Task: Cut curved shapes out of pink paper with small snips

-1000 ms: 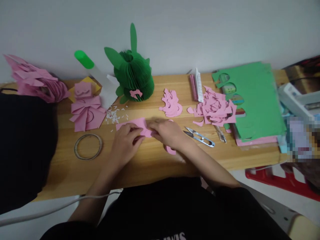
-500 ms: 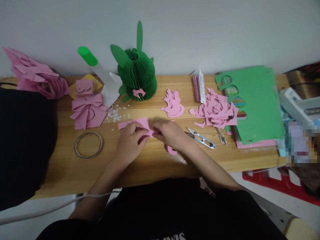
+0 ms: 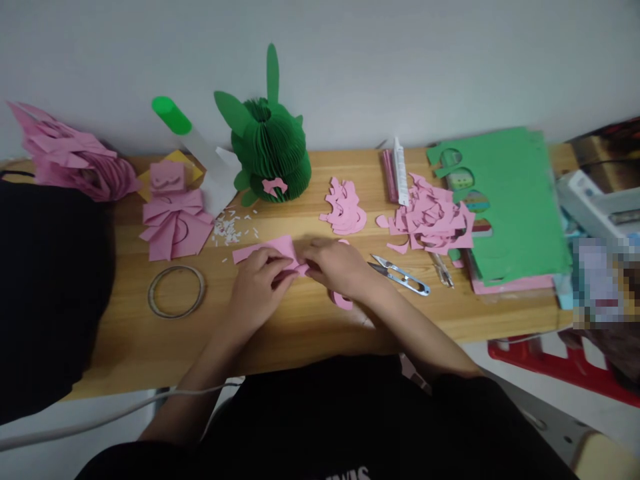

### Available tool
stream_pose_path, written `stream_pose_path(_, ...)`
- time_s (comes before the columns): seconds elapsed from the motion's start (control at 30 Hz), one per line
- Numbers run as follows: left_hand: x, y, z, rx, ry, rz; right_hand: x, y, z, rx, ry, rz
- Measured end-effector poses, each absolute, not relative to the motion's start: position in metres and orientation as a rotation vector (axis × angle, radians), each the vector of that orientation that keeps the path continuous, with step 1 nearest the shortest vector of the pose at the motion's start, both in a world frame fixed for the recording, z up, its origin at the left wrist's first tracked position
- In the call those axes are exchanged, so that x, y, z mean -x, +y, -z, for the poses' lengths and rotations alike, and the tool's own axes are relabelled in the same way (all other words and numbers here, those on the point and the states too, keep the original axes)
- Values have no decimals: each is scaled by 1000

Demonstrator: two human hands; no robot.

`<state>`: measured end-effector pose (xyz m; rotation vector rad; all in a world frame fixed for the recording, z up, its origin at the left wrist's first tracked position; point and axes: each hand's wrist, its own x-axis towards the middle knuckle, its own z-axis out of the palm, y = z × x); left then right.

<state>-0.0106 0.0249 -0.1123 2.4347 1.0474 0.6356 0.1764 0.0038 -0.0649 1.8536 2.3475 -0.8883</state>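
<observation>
Between my two hands lies a strip of pink paper (image 3: pixel 283 247), partly covered by my fingers. My left hand (image 3: pixel 260 283) pinches its near side, thumb against fingers. My right hand (image 3: pixel 334 265) is closed on its right end, the fingertips close to those of the left. Under my right wrist, a curved pink paper cutout (image 3: pixel 342 301) rests on the table. Thread snips (image 3: pixel 403 275) with pointed blades lie just right of that wrist. Beyond my hands stands a green pleated paper figure (image 3: pixel 270 150) with long upright leaves and a small pink piece on its front.
A tape ring (image 3: pixel 176 292) lies left on the wooden table (image 3: pixel 300 333). Folded pink pieces (image 3: pixel 177 227) and tiny white bits (image 3: pixel 231 228) are behind it. Pink scraps (image 3: pixel 433 217), a white tube (image 3: pixel 401 172) and green sheets (image 3: pixel 520 213) occupy the right. A black object (image 3: pixel 50 293) covers the left edge.
Both hands keep their grip on the pink paper strip with hardly any movement. The whole view has shifted slightly; nothing on the table has visibly been moved.
</observation>
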Motion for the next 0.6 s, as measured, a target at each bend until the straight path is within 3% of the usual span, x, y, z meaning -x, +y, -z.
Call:
stream_pose_path(0.3, 4, 21, 112, -2266, 1101, -593, -176, -4, 76, -1940, 2482, 952)
stream_pose_path(0.6, -7, 17, 82, -1810, 1094, -429, -192, -21, 66, -2068, 2597, 1311)
